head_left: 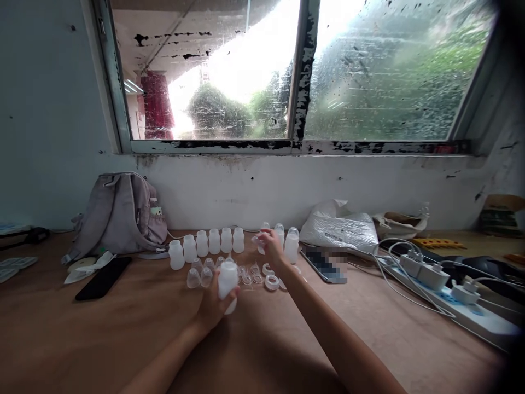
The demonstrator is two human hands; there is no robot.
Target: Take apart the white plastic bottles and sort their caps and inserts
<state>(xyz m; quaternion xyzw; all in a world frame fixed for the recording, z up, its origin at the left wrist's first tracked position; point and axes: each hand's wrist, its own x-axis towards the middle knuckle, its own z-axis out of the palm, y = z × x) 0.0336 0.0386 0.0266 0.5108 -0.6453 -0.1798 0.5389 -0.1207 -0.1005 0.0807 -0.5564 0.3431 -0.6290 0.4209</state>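
Note:
My left hand (214,300) is wrapped round a frosted white baby bottle (228,280), held upright above the table with a teat on top. My right hand (270,244) reaches forward, its fingers pinched on something small and pale that I cannot make out. It overlaps the capped bottles (291,247) at the back. Left of them stands a row of open frosted bottles (202,244). Clear dome caps (193,278) lie beside my left hand. Between my hands are clear teats (246,276), and white screw rings (271,282) sit near my right forearm.
A black phone (103,279) and a grey backpack (123,216) are on the left of the table. To the right lie another phone (324,265), a silver bubble bag (342,227) and a white power strip (471,309) with chargers and cables. A window wall rises behind.

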